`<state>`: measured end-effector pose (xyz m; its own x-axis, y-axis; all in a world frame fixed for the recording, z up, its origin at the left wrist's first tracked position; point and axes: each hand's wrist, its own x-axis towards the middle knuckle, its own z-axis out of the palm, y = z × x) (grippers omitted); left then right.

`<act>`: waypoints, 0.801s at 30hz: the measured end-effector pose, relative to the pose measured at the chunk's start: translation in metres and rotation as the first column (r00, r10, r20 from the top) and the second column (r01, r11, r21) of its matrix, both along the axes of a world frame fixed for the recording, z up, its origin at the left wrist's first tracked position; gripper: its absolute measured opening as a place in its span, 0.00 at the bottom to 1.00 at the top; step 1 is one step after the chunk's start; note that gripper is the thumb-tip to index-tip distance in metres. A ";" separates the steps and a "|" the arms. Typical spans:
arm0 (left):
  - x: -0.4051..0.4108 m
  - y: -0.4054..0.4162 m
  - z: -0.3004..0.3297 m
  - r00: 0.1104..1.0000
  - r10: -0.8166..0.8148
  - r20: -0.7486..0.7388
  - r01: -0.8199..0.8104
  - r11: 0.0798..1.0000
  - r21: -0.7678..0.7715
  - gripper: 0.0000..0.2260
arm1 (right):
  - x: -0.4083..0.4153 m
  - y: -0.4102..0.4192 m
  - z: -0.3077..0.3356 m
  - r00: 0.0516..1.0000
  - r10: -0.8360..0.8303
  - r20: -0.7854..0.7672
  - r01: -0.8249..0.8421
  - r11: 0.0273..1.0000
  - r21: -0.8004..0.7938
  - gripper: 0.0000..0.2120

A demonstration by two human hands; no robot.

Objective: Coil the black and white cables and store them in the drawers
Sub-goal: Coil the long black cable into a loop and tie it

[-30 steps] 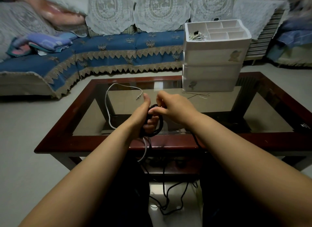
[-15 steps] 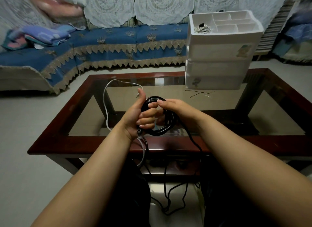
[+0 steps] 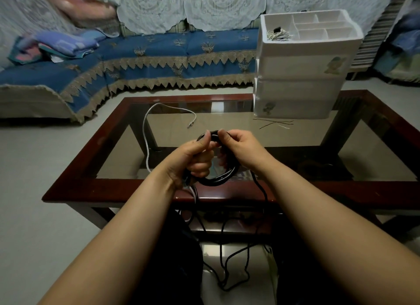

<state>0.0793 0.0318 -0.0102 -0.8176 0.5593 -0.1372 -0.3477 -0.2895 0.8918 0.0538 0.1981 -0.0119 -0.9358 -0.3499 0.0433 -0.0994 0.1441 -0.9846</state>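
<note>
My left hand [image 3: 193, 157] grips a coil of black cable [image 3: 223, 178] above the near edge of the glass table [image 3: 227, 192], fingers curled through the loop. My right hand [image 3: 241, 146] pinches the coil's top next to my left thumb. The uncoiled part of the black cable hangs from the coil to the floor between my legs. A white cable [image 3: 145, 134] lies in a curve on the glass at the left and drops over the near edge by my left wrist. The white drawer unit [image 3: 300, 82] stands at the table's far right, all drawers shut.
The unit's top tray [image 3: 311, 27] holds a bundle of thin ties in one compartment. A few loose ties [image 3: 273, 123] lie on the glass before the unit. A blue-covered sofa [image 3: 147, 54] runs behind the table, with folded cloth at its left.
The coil has grown by another loop. My right hand has moved from the coil's side up to its top. The view has drifted slightly to the left.
</note>
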 end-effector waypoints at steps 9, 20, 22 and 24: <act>0.001 -0.002 -0.005 0.988 -0.131 0.083 0.118 0.981 0.153 0.22 | -0.009 0.013 0.002 0.993 -0.022 -0.114 0.031 0.996 0.080 0.16; 0.002 0.000 -0.003 0.995 -0.039 0.094 -0.007 0.896 0.445 0.27 | -0.007 0.017 0.002 0.970 0.123 0.209 -0.123 0.992 -0.014 0.23; -0.003 -0.013 0.000 0.983 0.077 0.165 -0.160 0.793 0.587 0.25 | -0.005 0.019 -0.001 0.948 0.169 0.271 -0.171 0.985 -0.016 0.20; -0.006 -0.024 0.004 0.929 0.258 0.267 -0.370 0.702 0.609 0.24 | -0.002 0.017 -0.006 0.959 0.156 0.239 -0.181 0.980 0.086 0.15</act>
<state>0.0735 0.0079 -0.0064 -0.9619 0.2726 0.0197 -0.2427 -0.8851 0.3970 0.0518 0.2154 -0.0177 -0.8433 -0.4941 -0.2114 0.0956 0.2492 -0.9637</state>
